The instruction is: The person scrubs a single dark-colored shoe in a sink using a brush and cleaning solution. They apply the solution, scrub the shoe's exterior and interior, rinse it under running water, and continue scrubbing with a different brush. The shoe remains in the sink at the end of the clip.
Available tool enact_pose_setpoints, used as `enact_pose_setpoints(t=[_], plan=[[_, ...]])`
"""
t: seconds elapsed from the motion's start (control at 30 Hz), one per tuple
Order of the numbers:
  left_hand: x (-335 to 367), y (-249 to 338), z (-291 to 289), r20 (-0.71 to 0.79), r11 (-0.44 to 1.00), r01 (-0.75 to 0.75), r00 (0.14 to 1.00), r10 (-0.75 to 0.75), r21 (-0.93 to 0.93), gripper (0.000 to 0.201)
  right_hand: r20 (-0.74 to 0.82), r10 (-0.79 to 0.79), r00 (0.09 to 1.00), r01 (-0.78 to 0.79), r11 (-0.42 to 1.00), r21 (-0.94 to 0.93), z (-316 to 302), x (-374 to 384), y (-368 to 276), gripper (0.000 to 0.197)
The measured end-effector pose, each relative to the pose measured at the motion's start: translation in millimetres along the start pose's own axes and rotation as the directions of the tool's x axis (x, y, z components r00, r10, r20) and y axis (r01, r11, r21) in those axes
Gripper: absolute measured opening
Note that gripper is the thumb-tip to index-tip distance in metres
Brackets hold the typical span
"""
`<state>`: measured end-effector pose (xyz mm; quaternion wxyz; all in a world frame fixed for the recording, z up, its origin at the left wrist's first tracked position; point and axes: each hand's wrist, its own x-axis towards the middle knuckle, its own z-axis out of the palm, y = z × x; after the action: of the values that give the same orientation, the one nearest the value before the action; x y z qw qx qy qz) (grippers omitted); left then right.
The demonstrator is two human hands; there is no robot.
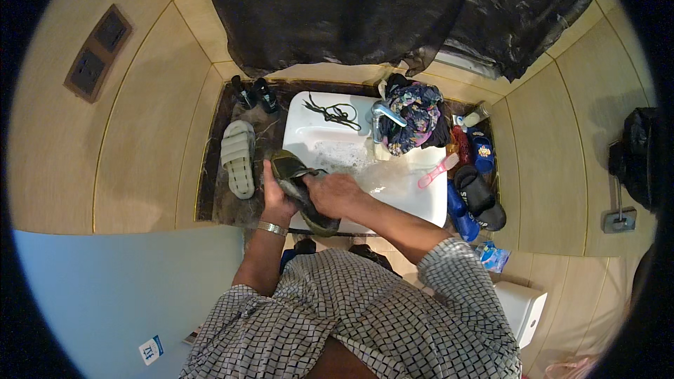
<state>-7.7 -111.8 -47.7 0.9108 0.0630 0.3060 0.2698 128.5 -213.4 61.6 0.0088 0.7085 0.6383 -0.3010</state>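
Observation:
Over the front left rim of a white sink [298, 116], a dark olive shoe [289, 168] is held up at a slant. My left hand [278, 200] supports it from the left side, with the thumb up along its edge. My right hand [333, 195] is closed at the shoe's opening, its fingertips partly hidden there. Soapy water [340, 154] with foam lies in the sink. Dark shoelaces [335, 112] rest on the sink's back left ledge. A pink and white brush [439, 170] lies at the right side of the sink.
Pale slides [239, 158] and small black bottles [265, 95] stand left of the sink. A tap [387, 114] and bundled floral cloth [418, 112] are behind it. Blue sandals [482, 153] and black slides [477, 193] crowd the right counter. Black plastic sheeting [337, 14] hangs at the back.

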Motion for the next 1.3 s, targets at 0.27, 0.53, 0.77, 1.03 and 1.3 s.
enact_pose_setpoints(t=[0.27, 0.53, 0.77, 1.03, 1.3], plan=[[-2, 3, -15, 0.038, 0.986, -0.165, 0.985, 0.166, -0.018, 0.067, 0.166, -0.06, 0.984, 0.077, 0.992, -0.101, -24, -25, -8, 0.038], [17, -14, -19, 0.013, 0.959, -0.28, 0.96, 0.281, -0.037, 0.074, -0.003, 0.022, 1.0, -0.022, 0.999, -0.034, 17, 23, -3, 0.034], [1, -3, -11, 0.058, 0.938, -0.326, 0.941, 0.334, -0.115, 0.072, -0.009, -0.04, 0.999, 0.04, 0.963, 0.268, 21, -19, -24, 0.045], [8, -6, -23, 0.041, 0.892, -0.452, 0.891, 0.453, -0.028, 0.074, -0.191, -0.056, 0.98, 0.148, 0.849, 0.508, 51, 7, -18, 0.043], [-2, -3, -17, 0.12, 0.927, -0.362, 0.92, 0.373, -0.103, 0.072, -0.118, 0.086, 0.989, -0.013, 0.855, 0.518, 44, -12, -23, 0.043]])
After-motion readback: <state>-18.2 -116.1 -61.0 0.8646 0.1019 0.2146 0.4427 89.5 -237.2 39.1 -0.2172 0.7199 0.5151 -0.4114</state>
